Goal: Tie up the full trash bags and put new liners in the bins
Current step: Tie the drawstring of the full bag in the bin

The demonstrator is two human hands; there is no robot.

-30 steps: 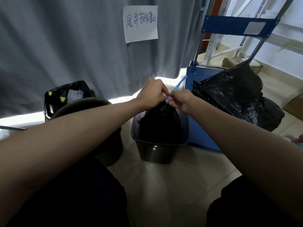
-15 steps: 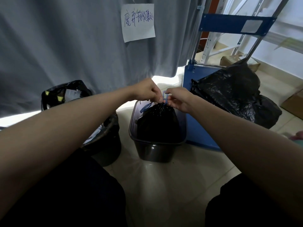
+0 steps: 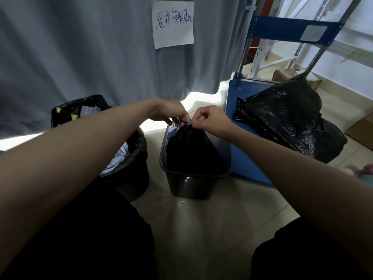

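A full black trash bag stands in a dark rectangular bin on the floor in front of me. Its neck is gathered tight at the top by a blue drawstring, and a loose blue end hangs down the bag's left side. My left hand pinches the drawstring at the neck from the left. My right hand pinches it from the right. The two hands almost touch above the bag.
A round black bin with a black liner and white waste stands to the left, partly behind my left arm. Another black bag sits behind it. A blue hand cart on the right carries a large black bag. A grey curtain hangs behind.
The blue drawstring stuck up to the right a second ago; now it is pulled down at the bag's neck, with its loose end hanging left. Both hands have lowered onto the neck.
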